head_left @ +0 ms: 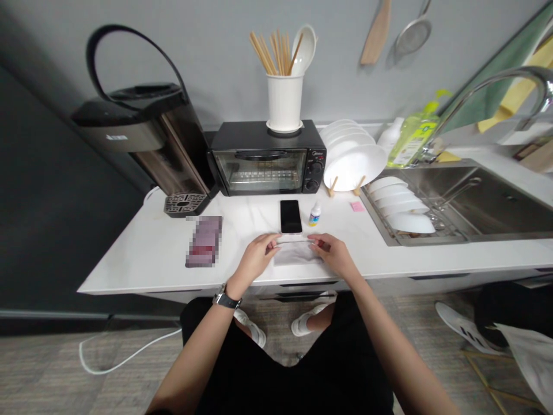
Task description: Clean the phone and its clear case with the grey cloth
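My left hand and my right hand pinch opposite ends of a thin clear sheet, probably a screen protector, just above the white marble counter. Directly under it lies a pale translucent wipe or pouch. A black smartphone rests face up just beyond the sheet, apart from both hands. A small dropper bottle with a blue cap stands to the phone's right. A pixelated flat package lies left of my left hand.
A black toaster oven and a water dispenser stand along the counter's back. A pink sticky note lies near a steel sink holding a rack of white bowls. White plates stand in a rack.
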Available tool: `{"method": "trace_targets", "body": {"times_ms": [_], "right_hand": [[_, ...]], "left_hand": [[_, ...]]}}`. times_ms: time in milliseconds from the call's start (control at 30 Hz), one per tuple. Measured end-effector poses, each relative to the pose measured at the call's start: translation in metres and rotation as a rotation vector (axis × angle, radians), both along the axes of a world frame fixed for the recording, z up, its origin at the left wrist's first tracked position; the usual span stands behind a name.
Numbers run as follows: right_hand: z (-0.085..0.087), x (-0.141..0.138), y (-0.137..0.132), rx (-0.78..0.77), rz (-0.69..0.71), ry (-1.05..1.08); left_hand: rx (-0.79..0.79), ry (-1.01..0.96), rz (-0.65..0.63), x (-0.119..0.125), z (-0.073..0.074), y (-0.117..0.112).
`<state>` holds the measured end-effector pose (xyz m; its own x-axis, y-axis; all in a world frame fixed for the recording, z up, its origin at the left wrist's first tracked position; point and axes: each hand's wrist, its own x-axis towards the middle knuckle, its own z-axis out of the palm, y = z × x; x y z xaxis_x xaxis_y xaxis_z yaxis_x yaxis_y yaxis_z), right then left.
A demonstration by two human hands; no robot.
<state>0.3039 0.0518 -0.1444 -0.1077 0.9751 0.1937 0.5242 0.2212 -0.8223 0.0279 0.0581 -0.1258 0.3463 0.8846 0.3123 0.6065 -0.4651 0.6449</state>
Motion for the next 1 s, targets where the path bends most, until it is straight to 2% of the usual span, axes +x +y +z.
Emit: {"method": "trace_targets", "body": {"times_ms": [400, 633, 800, 1000], "right_hand": [[0.006, -0.009, 0.002, 0.015, -0.023, 0.157], [0.022, -0.016, -0.003, 0.152, -0.079, 0.196], [0.036, -0.014, -0.031, 0.223, 0.030, 0.106], [0.036, -0.001, -0.078, 0.181, 0.272, -0.059]], "left_hand": [[0.074, -0.075, 0.019, -0.005, 0.004, 0.006], [0.210, -0.103, 0.005, -0.011, 0.011, 0.005], [0.244, -0.095, -0.049, -0.021, 0.021, -0.022], [0.138, 0.019, -0.255, -0.043, 0.021, -0.066]]}}
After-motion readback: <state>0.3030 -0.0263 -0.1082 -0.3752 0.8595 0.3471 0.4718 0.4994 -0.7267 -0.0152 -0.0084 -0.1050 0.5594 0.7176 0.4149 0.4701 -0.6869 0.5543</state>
